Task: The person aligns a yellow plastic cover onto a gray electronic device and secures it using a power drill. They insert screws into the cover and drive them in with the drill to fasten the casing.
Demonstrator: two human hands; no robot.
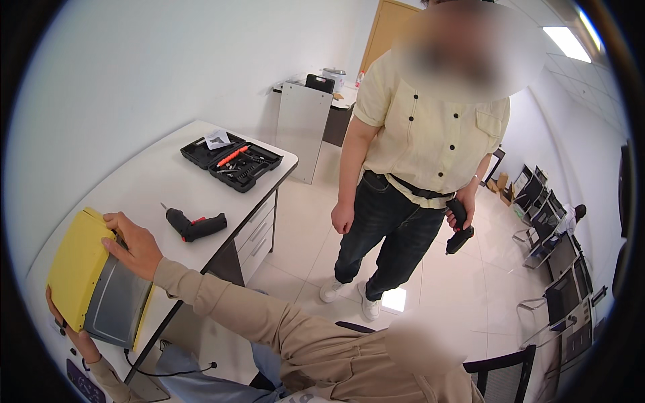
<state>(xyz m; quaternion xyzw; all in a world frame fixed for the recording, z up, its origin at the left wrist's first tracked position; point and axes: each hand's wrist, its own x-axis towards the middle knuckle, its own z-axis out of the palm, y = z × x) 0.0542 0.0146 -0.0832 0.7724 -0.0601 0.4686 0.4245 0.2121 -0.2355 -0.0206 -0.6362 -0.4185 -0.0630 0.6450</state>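
Observation:
A yellow and grey box-shaped device (74,262) stands tilted at the table's left end, with a black cable (168,373) trailing off the edge. My right hand (136,248) grips its upper edge, fingers and thumb bent over the yellow panel's rim. Lower down, my left hand (57,310) is wrapped round the panel's other side, partly hidden by it. On the white table (151,191), beyond my right hand, lies a black cordless screwdriver (195,227) with red details. A standing person holds a similar black cordless screwdriver (459,226) in one hand.
An open black tool case (232,161) with bits, an orange-handled tool and a paper sits at the table's far end. Drawers (257,235) are beneath. The person in a cream shirt (430,134) stands beyond the table. Chairs and desks (564,295) line the right side.

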